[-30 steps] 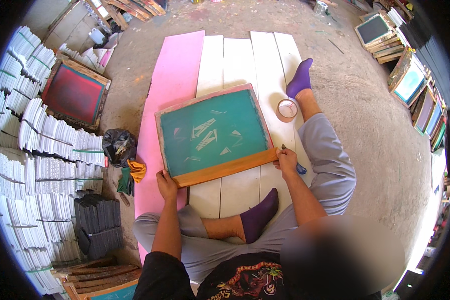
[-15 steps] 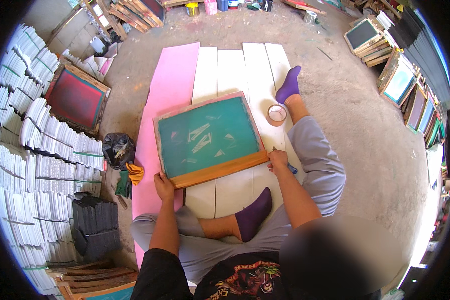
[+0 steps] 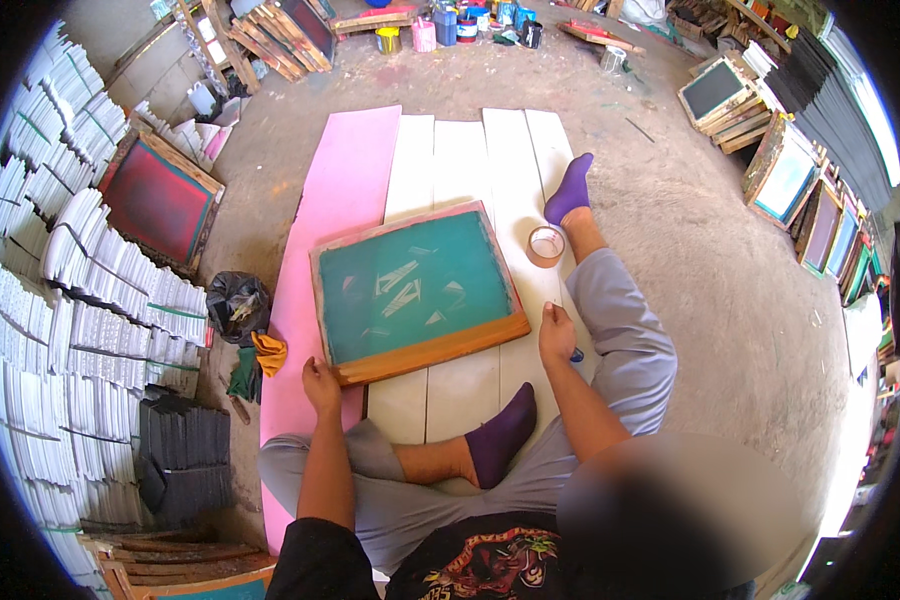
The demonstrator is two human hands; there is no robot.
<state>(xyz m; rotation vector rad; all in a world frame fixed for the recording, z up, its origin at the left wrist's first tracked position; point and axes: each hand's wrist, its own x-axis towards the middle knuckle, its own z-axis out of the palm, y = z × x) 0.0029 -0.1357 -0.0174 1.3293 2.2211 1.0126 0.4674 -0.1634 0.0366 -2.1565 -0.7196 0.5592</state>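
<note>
A wooden-framed printing screen [image 3: 420, 285] with teal mesh and pale angular marks lies slightly turned on the boards. Its bare wooden edge faces me. My left hand [image 3: 320, 386] is closed at the near left corner of that frame. To the right of the near right corner, and apart from it, is my right hand [image 3: 557, 333], its fingers pinched together. Whatever they may hold is too small to make out. Beside this hand a small blue object [image 3: 576, 355] shows, partly hidden. A roll of brown tape [image 3: 545, 246] rests on the boards beyond it.
Pink and white boards [image 3: 345, 165] lie under me, my socked feet on them. Bundled paper stacks [image 3: 100, 340] line the left side, near a black plastic bag [image 3: 238, 305] and a red screen [image 3: 158, 205]. Paint containers [image 3: 445, 30] stand at the back; more screens [image 3: 785, 170] lean at right.
My right hand has come off the frame's near right corner and moved slightly right. My left hand stays at its corner. The whole view has shifted a little.
</note>
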